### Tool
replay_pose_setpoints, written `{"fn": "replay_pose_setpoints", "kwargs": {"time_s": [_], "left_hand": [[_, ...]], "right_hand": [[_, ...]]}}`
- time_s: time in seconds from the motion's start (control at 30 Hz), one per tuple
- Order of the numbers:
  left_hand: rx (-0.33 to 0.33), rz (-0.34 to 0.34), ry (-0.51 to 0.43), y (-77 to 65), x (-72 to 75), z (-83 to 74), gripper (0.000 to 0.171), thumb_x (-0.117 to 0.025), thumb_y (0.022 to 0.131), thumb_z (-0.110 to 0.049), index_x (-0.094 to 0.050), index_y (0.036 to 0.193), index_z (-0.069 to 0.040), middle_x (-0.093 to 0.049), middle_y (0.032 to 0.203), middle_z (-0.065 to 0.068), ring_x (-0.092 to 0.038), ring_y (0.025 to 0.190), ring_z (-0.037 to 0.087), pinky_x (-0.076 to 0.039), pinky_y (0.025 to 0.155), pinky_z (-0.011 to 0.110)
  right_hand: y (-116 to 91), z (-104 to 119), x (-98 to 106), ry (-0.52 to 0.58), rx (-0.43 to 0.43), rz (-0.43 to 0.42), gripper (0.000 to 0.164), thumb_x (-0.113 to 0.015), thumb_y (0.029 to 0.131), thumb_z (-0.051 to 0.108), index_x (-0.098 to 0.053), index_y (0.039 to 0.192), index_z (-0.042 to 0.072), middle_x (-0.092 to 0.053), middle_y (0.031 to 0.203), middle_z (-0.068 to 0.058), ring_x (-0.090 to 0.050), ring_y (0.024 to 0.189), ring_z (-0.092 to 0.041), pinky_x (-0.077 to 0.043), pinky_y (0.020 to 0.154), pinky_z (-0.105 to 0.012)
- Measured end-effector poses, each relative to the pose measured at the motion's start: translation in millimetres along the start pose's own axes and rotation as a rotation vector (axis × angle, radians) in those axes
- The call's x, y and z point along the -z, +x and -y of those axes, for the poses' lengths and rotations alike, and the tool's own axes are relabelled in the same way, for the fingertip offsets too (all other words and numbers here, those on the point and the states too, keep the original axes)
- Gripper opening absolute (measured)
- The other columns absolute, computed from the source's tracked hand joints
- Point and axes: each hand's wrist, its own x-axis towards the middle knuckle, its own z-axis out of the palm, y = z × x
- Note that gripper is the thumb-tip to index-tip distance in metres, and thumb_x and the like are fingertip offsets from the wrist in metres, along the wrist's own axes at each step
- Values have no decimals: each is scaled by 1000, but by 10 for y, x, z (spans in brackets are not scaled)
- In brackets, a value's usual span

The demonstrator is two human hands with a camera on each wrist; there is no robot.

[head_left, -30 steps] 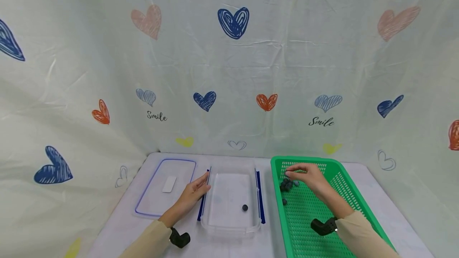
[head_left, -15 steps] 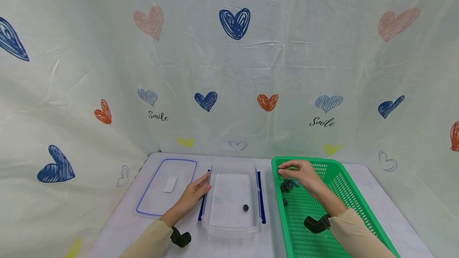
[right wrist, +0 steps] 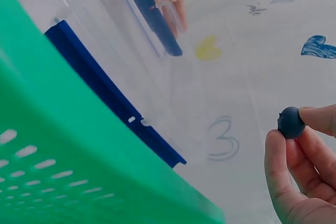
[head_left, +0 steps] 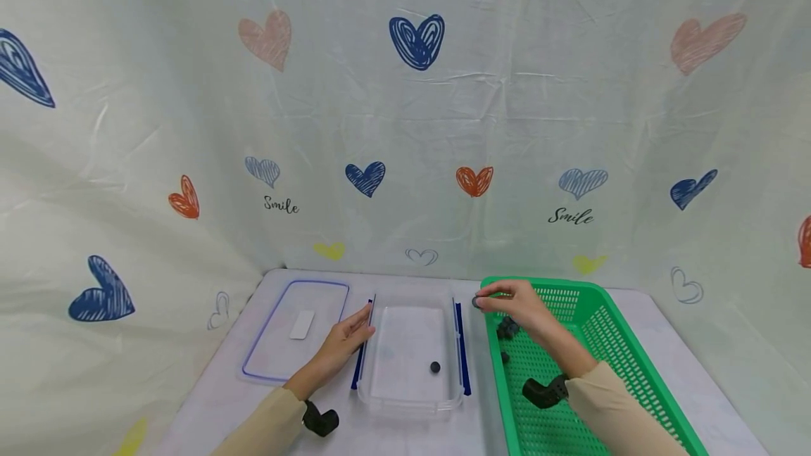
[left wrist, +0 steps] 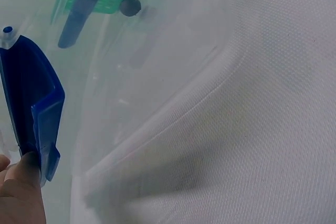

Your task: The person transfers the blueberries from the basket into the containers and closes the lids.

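Note:
In the head view, my right hand [head_left: 514, 302] pinches a blueberry [right wrist: 291, 123] between thumb and fingertips, above the basket's left rim. Several more dark blueberries [head_left: 507, 328] lie in the green basket [head_left: 538, 400], partly beneath that hand. One blueberry [head_left: 435, 367] sits inside the clear plastic container [head_left: 412, 403], which has no lid on. My left hand [head_left: 341, 343] rests against the container's left side, its fingers fairly straight. In the left wrist view, its thumb touches the lower end of the blue side latch [left wrist: 39, 98].
A clear lid with a blue seal [head_left: 279, 377] and a white label lies on the table at the left. The opposite blue latch [head_left: 463, 350] hangs folded out beside the basket. A heart-printed curtain [head_left: 405, 125] hangs behind the table.
My right hand has moved left with the blueberry, from over the basket's inside to its left rim. The left hand stays against the container.

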Motion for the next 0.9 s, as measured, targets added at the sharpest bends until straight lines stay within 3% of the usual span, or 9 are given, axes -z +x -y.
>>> {"fn": "replay_pose_setpoints", "kwargs": {"time_s": [0.2, 0.5, 0.9], "left_hand": [[-3, 11, -13, -48, -20, -106, 58, -52, 94, -15, -26, 143, -1, -21, 149, 11, -21, 135, 25, -27, 105, 31], [-7, -1, 16, 2, 9, 30, 61, -56, 93, -25, -28, 144, -6, -24, 149, 6, -23, 135, 21, -27, 105, 29], [-10, 4, 18, 14, 12, 22, 63, -56, 92, -29, -28, 144, -6, -24, 149, 5, -23, 135, 20, -27, 105, 28]], "right_hand": [[54, 33, -104, 47, 0, 16, 35, -72, 80, 23, -66, 105, -1, -63, 104, -13, -64, 90, -31, -47, 90, -48], [115, 48, -275, 66, 7, 37, 29, -72, 80, 20, -68, 101, 0, -60, 108, -12, -65, 86, -25, -48, 88, -45], [167, 41, -430, 40, -28, 43, 24, -73, 79, 20, -69, 96, 4, -63, 100, -9, -65, 86, -25, -49, 85, -44]]}}
